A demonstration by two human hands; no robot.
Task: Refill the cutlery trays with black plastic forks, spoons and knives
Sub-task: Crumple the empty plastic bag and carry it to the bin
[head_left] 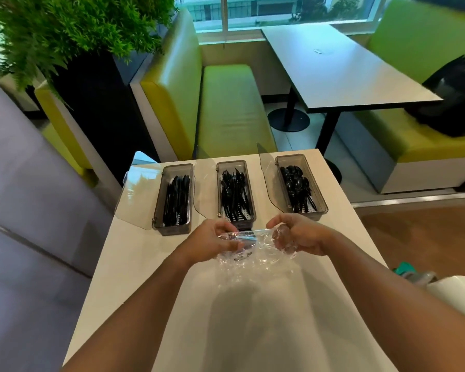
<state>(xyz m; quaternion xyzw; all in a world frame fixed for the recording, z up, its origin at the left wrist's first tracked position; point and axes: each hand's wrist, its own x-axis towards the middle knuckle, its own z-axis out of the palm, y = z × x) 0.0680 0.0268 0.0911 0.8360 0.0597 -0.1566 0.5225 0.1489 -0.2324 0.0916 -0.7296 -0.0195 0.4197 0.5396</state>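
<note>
Three smoky clear trays stand in a row on the white counter (pixel 134 264), lids swung open. The left tray (pixel 161 226) holds black knives (pixel 176 198). The middle tray (pixel 249 167) holds black forks (pixel 235 193). The right tray (pixel 321 200) holds black spoons (pixel 297 186). Just in front of the middle tray, my left hand (pixel 212 240) and my right hand (pixel 298 233) both grip a crumpled clear plastic bag (pixel 255 257), stretched between them above the counter. The bag looks empty, though a few dark specks show through it.
The open lids (pixel 134 200) lie flat or tilted beside each tray. A grey partition stands at the left. Beyond the counter are green booth seats (pixel 228 111), a grey table (pixel 341 65) and a planter (pixel 65 28). A white object (pixel 457 294) sits at the right edge.
</note>
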